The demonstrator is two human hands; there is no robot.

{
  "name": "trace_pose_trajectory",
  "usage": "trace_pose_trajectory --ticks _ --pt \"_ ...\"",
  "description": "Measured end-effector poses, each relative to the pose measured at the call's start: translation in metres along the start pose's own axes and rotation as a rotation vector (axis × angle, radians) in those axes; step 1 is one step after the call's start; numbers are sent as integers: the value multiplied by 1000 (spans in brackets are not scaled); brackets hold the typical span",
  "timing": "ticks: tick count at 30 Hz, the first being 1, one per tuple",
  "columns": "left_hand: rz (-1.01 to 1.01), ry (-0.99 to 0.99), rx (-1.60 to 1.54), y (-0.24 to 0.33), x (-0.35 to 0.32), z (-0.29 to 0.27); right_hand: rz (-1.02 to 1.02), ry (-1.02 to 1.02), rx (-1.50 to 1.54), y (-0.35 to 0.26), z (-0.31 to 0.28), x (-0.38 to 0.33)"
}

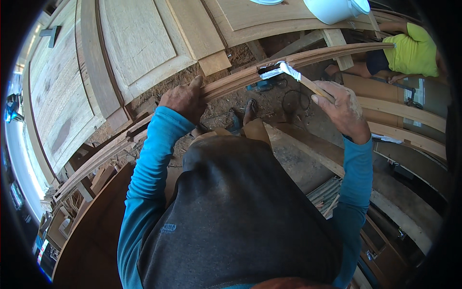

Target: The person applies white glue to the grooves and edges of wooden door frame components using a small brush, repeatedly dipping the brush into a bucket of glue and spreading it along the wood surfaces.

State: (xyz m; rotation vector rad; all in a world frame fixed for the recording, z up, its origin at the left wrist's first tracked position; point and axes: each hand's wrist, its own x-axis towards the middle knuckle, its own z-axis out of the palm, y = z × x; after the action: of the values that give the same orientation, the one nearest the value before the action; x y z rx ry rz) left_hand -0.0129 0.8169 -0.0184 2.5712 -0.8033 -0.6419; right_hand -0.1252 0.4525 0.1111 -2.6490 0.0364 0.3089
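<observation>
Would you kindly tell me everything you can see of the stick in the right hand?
The stick is slim, pale and looks wooden. Its far end is coated in white, paste-like stuff. The right hand grips its near part, slanting it up and leftward. The white tip lies at a dark slot in the wooden bar, apparently touching the white-smeared edge.

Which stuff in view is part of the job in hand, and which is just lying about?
In use:
- long wooden strip, in the left hand
- stick with white paste on its end, in the right hand, at the strip's slot

Apparently just lying about:
- dark angled piece on a panel
- blue thing on the floor

Unclear: white bucket
</observation>
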Motion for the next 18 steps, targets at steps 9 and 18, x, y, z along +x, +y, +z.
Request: trace_pose_trajectory --ticks 9,18 --pt "41 85 12 7 -10 10 -132 -90 -610 -14 1 32" --pt "101 176 70 8 -16 24 -220 54 -694 -45 8 31"
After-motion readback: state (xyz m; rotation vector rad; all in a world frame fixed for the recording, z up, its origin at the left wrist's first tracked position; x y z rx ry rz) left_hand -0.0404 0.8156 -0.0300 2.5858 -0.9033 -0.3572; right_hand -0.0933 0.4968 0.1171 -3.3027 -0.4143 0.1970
